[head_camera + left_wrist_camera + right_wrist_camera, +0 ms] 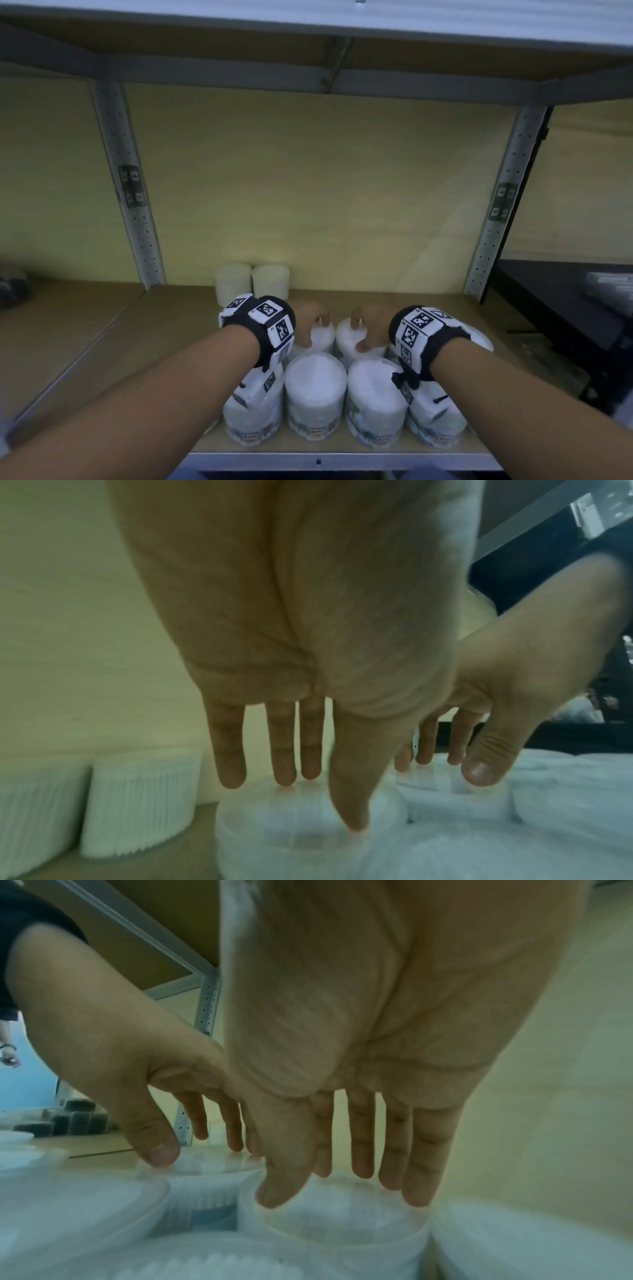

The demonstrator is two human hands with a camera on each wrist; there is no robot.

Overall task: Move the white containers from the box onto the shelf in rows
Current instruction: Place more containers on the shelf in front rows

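Hands over the second row of white containers on the shelf [164, 329].
Going L to R: two containers [252, 283] stand side by side at the back wall, apart from the rest. Left hand [308, 323] is above one second-row container [320, 337] — fingers [284, 750] straight, spread, tips right at the lid rim, thumb down the near side; real grip or just touch, can't tell. Right hand [371, 327] does the same on the neighbouring container [349, 337], fingers [394, 1150] extended, relaxed, w/ thumb at the lid edge. Front row [315, 394] — four tubs touching, by the shelf's front edge, wrists w/ marker bands [270, 325] above them.
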